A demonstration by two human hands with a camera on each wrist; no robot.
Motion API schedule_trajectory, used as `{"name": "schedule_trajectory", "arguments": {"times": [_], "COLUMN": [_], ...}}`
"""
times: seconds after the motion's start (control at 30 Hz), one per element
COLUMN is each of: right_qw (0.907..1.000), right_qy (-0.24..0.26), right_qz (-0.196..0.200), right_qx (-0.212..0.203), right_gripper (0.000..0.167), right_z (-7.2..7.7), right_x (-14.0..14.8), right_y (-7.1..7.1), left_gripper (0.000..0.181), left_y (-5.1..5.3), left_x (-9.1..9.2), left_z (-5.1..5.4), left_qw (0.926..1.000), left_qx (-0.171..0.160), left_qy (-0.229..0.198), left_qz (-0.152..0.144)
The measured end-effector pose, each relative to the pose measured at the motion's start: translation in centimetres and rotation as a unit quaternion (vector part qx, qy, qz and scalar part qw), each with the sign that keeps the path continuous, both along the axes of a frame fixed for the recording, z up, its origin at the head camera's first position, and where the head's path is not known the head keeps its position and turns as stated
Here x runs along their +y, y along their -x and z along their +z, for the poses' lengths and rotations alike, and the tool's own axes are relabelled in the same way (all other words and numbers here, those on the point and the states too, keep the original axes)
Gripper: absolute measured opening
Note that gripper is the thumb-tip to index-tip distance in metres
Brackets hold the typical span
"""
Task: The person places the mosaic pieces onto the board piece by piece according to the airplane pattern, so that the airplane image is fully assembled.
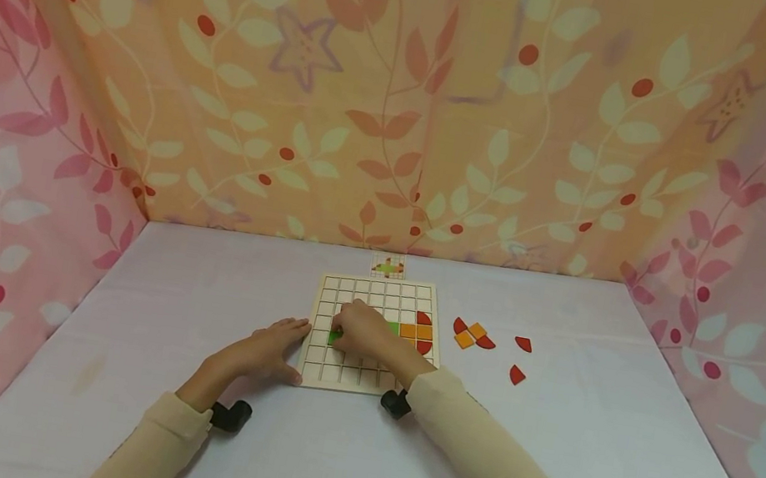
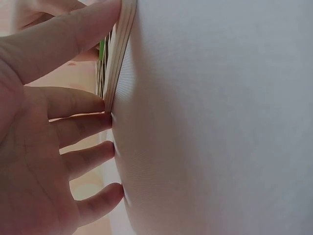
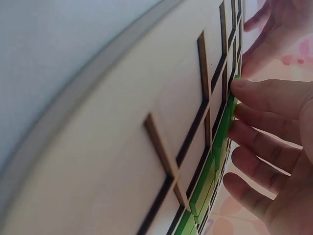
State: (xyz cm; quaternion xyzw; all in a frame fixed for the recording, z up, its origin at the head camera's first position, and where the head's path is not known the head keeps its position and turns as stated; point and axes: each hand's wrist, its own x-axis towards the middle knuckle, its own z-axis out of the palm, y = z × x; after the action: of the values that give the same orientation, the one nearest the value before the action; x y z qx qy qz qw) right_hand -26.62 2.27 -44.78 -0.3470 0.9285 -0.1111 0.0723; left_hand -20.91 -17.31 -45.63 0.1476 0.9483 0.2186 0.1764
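In the head view a wooden grid board (image 1: 330,374) lies on the table. My left hand (image 1: 265,350) rests at its left edge, thumb near the lower left corner; the left wrist view shows straight, spread fingers (image 2: 80,132) touching the board's side (image 2: 120,58). Over the board's left part, my right hand (image 1: 374,335) pinches a green piece (image 1: 334,337) between thumb and fingertips, low against the grid; the right wrist view shows this hand (image 3: 283,142) at the piece (image 3: 233,105). More green pieces (image 3: 201,188) sit along the row, partly hidden in the head view.
Orange squares (image 1: 408,331) and red quarter-round pieces (image 1: 423,347) fill cells at the board's right. Loose orange (image 1: 463,340) and red pieces (image 1: 517,375) lie right of it. A small pattern card (image 1: 389,266) is behind the board; patterned cloth (image 1: 390,105) surrounds the table.
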Motion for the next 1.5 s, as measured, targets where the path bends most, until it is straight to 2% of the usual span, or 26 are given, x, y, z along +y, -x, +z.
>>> {"name": "schedule_trajectory", "arguments": {"times": [0.4,0.7,0.83,1.03,1.5], "right_qw": [0.9999,0.9976,0.9966,0.9954,0.9921], "right_qy": [0.015,0.067,0.081,0.093,0.105], "right_qz": [0.001,0.013,-0.001,-0.016,-0.061], "right_qx": [0.007,-0.001,-0.016,-0.017,-0.032], "right_gripper": [0.025,0.023,0.021,0.020,0.020], "right_z": [0.7,1.5,2.0,2.3,2.8], "right_x": [1.1,3.5,4.6,6.4,11.1], "right_y": [-0.3,0.3,0.7,1.5,3.1], "left_gripper": [0.091,0.090,0.091,0.091,0.090], "left_y": [-0.1,-0.2,-0.2,-0.1,0.0], "left_x": [-0.1,-0.1,-0.1,-0.2,-0.2], "left_z": [0.0,0.1,-0.1,-0.2,-0.3], "left_qw": [0.9998,0.9999,1.0000,1.0000,0.9999], "left_qx": [0.011,0.008,0.006,0.005,0.010], "left_qy": [0.001,0.001,0.000,-0.005,-0.003], "left_qz": [-0.014,-0.010,-0.006,-0.002,-0.010]}}
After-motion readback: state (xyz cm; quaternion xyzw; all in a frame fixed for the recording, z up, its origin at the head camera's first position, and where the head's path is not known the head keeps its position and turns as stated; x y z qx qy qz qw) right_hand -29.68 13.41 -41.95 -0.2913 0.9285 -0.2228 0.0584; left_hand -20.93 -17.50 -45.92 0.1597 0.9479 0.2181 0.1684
